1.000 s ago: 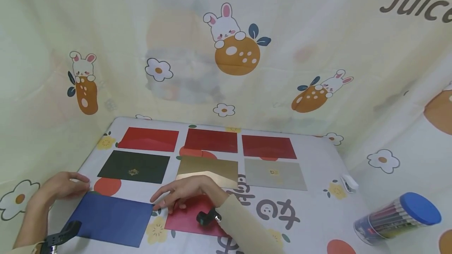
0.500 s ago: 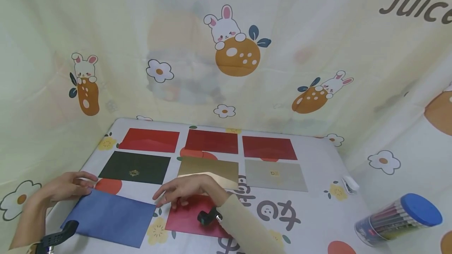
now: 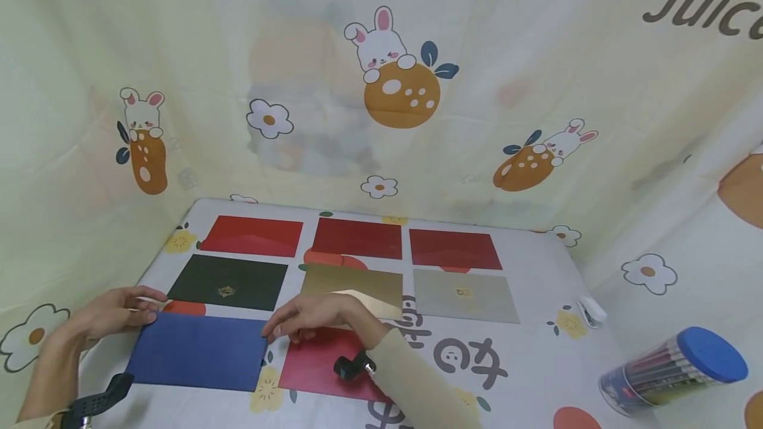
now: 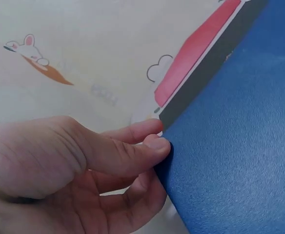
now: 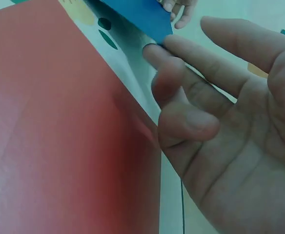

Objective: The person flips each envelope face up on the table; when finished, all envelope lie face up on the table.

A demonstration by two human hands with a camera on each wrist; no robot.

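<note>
A plain blue envelope (image 3: 197,353) is at the front left, a wide rectangle with a fine grain in the left wrist view. My left hand (image 3: 113,313) pinches its upper left corner, thumb (image 4: 154,146) on the near face and fingers behind. At the upper right corner, my right hand (image 3: 316,316) touches it with the tips of its outstretched fingers, its thumb held apart in the right wrist view. Under that hand and wrist lies a pinkish-red envelope (image 3: 310,366), partly covered by them.
Beyond the hands, a dark green envelope (image 3: 238,280), a gold one (image 3: 363,277) and a pale grey one (image 3: 441,306) form a row. Behind them lie three red envelopes (image 3: 357,237). A blue-lidded tub of pens (image 3: 661,369) and a white stapler-like object (image 3: 590,312) are at the right.
The blue envelope's left corner has come up with the left hand, and the envelope has turned so its long edges lie more level. The right hand has shifted slightly, its fingertips at the corner.
</note>
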